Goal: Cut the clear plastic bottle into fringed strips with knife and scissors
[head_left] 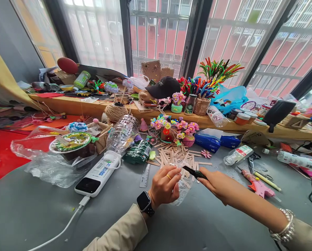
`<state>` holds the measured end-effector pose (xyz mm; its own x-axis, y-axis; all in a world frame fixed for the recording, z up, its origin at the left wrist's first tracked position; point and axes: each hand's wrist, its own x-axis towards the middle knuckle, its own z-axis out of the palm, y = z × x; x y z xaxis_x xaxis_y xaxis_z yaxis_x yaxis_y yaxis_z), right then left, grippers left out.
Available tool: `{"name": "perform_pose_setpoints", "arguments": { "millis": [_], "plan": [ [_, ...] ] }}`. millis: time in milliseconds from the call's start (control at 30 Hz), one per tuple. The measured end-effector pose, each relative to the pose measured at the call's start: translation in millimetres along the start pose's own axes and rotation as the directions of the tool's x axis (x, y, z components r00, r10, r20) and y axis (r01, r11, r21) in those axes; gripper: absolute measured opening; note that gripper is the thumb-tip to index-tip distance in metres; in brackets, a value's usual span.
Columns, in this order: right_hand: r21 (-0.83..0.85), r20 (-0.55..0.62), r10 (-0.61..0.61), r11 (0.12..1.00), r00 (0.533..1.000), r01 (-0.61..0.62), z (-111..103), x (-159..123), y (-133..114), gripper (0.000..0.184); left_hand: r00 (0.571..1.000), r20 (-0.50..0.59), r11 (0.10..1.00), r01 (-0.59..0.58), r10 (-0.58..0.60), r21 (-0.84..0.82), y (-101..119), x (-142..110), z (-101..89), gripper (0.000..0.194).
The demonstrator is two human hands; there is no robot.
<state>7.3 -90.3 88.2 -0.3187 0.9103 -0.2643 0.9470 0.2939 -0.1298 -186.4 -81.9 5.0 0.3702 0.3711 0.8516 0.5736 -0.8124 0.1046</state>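
Note:
My left hand, with a ring and a black watch, is closed around a crumpled clear plastic piece that looks like part of a bottle. My right hand, below a beaded silver bracelet, grips a black utility knife. The knife points left, its tip close to the left fingers and the plastic's upper edge. Whether the blade touches the plastic I cannot tell. Just beyond the hands lies a loose pile of wooden craft sticks.
On the left are a power bank with a white cable and a lidded bowl. A clear ruler lies beside my left hand. A pink glue gun and a plastic bottle lie right. Flower crafts stand behind.

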Motion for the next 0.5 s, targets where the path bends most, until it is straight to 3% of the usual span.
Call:
{"name": "perform_pose_setpoints", "arguments": {
  "millis": [233,500],
  "plan": [
    [0.021,0.051,0.022,1.000,0.998,-0.023,-5.1,-4.2,-1.1,0.028,0.995,-0.071,0.998,-0.067,0.066,-0.006,-0.9,-1.2,3.7,0.026],
    [-0.031,0.018,0.024,0.999,1.000,-0.024,3.2,-4.2,0.2,0.027,0.997,-0.082,1.000,0.015,-0.016,-0.003,-5.2,-1.4,1.3,0.026]
  ]
}}
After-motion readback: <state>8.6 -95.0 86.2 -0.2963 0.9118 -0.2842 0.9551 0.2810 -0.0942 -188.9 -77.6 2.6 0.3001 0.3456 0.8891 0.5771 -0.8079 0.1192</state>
